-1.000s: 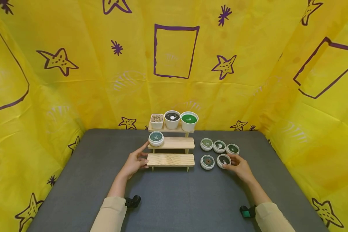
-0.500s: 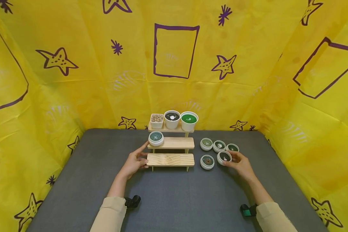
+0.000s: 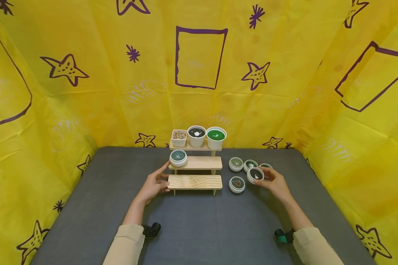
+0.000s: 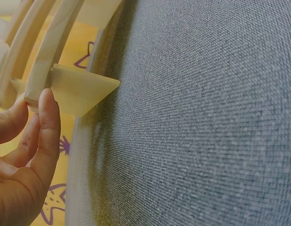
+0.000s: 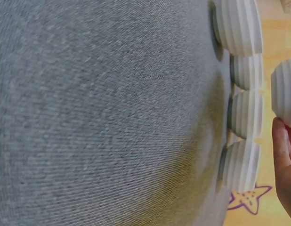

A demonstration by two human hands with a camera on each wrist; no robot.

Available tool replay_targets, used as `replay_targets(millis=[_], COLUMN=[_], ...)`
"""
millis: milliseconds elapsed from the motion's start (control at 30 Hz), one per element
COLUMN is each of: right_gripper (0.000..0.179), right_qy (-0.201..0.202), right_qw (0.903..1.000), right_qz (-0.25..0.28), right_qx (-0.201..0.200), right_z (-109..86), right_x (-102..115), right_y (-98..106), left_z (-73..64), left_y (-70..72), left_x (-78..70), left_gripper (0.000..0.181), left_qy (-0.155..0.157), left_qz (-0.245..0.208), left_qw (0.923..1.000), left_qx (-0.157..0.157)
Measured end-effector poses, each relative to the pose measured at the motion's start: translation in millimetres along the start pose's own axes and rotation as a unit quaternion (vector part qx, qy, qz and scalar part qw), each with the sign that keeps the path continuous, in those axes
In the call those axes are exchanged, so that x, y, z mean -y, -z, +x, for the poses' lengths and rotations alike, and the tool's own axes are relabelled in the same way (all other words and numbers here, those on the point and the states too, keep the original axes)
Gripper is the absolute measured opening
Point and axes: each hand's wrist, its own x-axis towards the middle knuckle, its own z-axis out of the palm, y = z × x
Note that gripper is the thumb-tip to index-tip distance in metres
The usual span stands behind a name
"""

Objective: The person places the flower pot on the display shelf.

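Observation:
In the head view, my right hand (image 3: 276, 186) grips a small white ribbed pot (image 3: 250, 177) with a dark filling. The right wrist view shows this ribbed pot (image 5: 284, 92) held up off the table, fingers at its side. My left hand (image 3: 153, 187) holds the left end of a three-step wooden stand (image 3: 199, 182), with its fingertips at the bottom board's end (image 4: 35, 96) in the left wrist view. The left index finger reaches up to a white pot with blue-green filling (image 3: 178, 158) on the middle step.
On the top step stand a square pot of pebbles (image 3: 179, 138), a dark-filled cup (image 3: 196, 137) and a green-filled cup (image 3: 216, 138). More small pots, such as the light green one (image 3: 236, 164) and the brown-centred one (image 3: 237, 184), sit right of the stand on the grey table (image 3: 199, 228).
My right hand has lifted the dark-filled pot and moved it up and slightly away, so it now overlaps the back row. The left hand keeps its place on the stand.

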Motion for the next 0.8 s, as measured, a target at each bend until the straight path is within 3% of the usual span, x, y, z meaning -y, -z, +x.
replay_targets(millis=[700,800], right_gripper=[0.057,0.057], right_qy=[0.046,0.047], right_qw=[0.9983,0.9981], right_qz=[0.033,0.031], right_qx=[0.015,0.027], right_z=[12.6,9.8], right_x=[30,43], right_y=[-24,-26], left_z=[-0.1,-0.2], left_y=[-0.5,-0.5], left_x=[-0.4,-0.4], left_gripper=[0.084,0.083], left_qy=[-0.002,0.000], left_qz=[-0.003,-0.004], left_qw=[1.0000,1.0000], left_qx=[0.002,-0.001])
